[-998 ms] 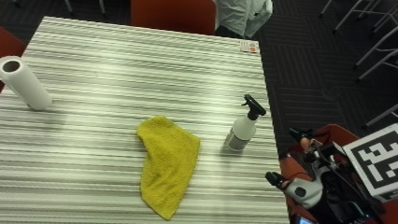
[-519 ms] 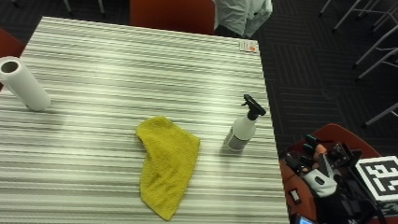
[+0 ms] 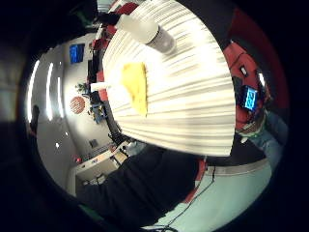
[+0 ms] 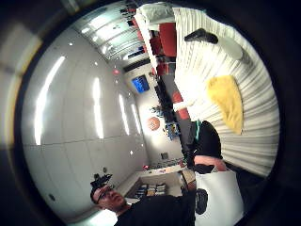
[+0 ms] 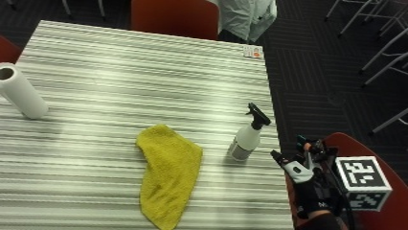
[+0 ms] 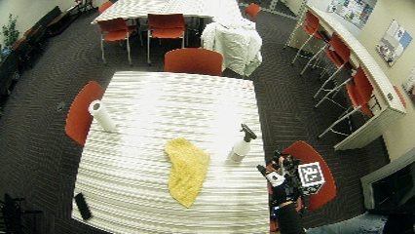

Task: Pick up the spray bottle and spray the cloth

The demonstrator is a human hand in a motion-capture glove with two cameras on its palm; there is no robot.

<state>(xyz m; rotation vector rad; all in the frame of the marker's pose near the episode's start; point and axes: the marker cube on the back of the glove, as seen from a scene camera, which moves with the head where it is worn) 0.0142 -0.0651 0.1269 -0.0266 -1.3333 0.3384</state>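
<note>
One bottle [image 5: 247, 139] stands upright near the table's [image 5: 127, 72] right edge, a yellow cloth [image 5: 167, 172] just beside it. Off that edge, the gloved hand [image 5: 306, 179] hangs with fingers spread, holding nothing.

A room with a striped bench [image 5: 140, 72] and red chairs.
The floor [image 6: 39, 122] is dark carpet. Red chairs [image 6: 192, 61] stand around the bench, and more line a long counter [image 6: 363, 73] by the wall. A white cloth [image 6: 232, 41] covers something behind the near chair. Pictures [image 6: 394, 41] hang on the wall.
</note>
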